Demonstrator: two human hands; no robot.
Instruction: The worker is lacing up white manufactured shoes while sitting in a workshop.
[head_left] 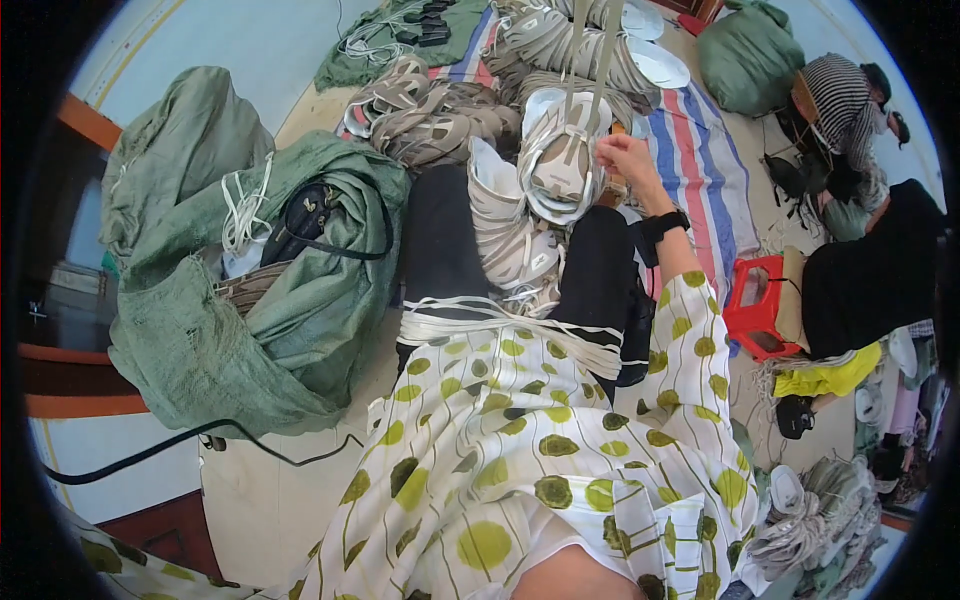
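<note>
Between my knees lies a beige-and-white shoe upper (562, 168), its toe part toward me. Two long flat beige laces (571, 75) run up from it past the top of the picture. At its right edge is my right hand (625, 158), fingers closed in a pinch; what they hold, if anything, is too small to make out. My left hand is out of view; only a patterned sleeve (125, 562) shows at the lower left. Just below the upper, a nested stack of similar uppers (505, 225) curves down. A bundle of white laces (500, 325) lies across my lap.
Open green sack (240, 345) at left holds shoe uppers and white laces. More uppers (435, 115) lie ahead on a striped sheet (695, 165). At right, a red stool (755, 305) stands near another person in black clothing (880, 275). A dark cable (150, 445) crosses the lower left.
</note>
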